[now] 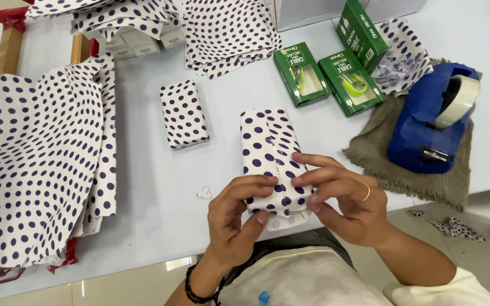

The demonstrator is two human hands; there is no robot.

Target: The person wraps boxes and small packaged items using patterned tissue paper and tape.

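A small box half wrapped in white paper with dark blue dots [269, 152] lies lengthwise on the white table [160, 187], its near end at the table's front edge. My left hand [235, 218] grips that near end from the left, thumb under the open paper flap. My right hand [344, 198], with a ring on one finger, presses the paper fold down from the right. Both hands touch the same parcel.
A finished dotted parcel [184, 113] lies to the left. Dotted paper sheets [35, 164] are stacked far left and at the back [228, 34]. Three green boxes [330, 71] stand behind. A blue tape dispenser [433, 116] rests on burlap cloth [381, 156] at right.
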